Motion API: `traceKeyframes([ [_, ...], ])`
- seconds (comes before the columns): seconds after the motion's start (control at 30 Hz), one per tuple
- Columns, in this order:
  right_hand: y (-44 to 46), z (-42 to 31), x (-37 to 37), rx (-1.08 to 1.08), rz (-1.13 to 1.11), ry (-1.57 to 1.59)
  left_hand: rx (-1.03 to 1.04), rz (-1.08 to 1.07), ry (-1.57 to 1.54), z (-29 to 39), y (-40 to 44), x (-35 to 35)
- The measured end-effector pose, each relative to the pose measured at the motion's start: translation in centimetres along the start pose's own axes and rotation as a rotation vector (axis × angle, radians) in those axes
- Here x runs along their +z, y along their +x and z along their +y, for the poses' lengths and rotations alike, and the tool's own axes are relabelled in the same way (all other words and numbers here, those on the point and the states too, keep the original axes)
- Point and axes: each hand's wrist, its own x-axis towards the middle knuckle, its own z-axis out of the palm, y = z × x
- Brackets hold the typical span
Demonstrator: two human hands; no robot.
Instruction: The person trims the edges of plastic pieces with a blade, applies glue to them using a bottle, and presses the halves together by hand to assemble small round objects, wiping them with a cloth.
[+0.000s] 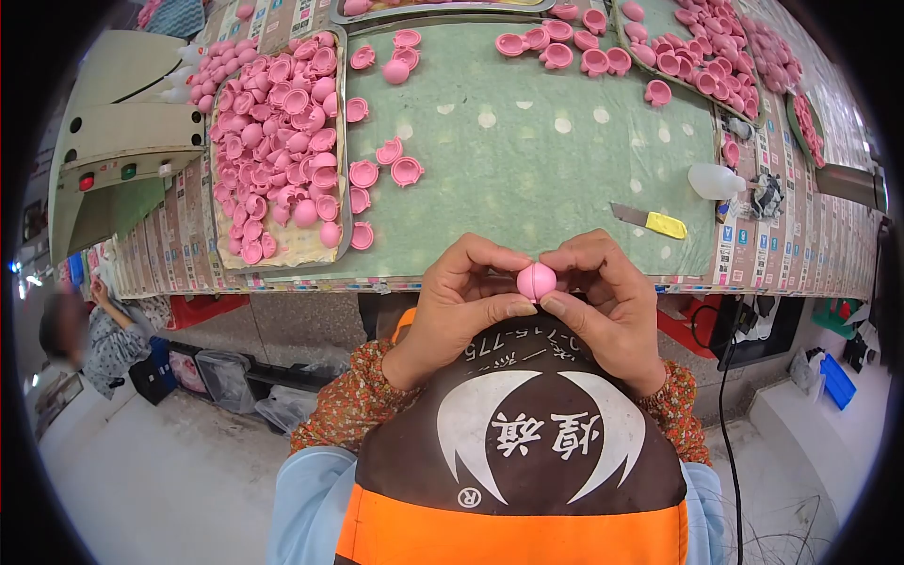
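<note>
Tray (344, 141): pink shells (282, 141) heaped, upper left.
Left hand (463, 299): pink ball (536, 282) pinched, thumb and forefinger.
Pink ball: just below centre; seemingly being pressed shut, even squeeze from both sides called for.
Right hand (610, 303): opposite side pinched likewise.

Pink ball (537, 282): sides partly covered by the left hand (468, 299) and right hand (605, 303); underside hidden. Far tray (443, 17) cut off by the top edge, apron (527, 443) by the bottom. Background person (115, 347): head blurred. Patterned table cover (176, 226): small print illegible.
</note>
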Motion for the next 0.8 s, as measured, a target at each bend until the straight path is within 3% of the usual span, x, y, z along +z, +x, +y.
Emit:
traceKeyframes([
  [0.23,0.2,0.5,0.0,0.012,0.025,0.121,0.072,-0.053,0.042,0.0,0.0,0.0],
  [0.5,0.2,-0.8,-0.4,-0.077,-0.099,-0.297,0.100,0.002,0.160,-0.1,-0.3,0.2],
  [0.8,0.3,-1.0,-0.3,-0.204,-0.074,-0.436,0.063,-0.001,0.129,-0.3,-0.3,0.3],
])
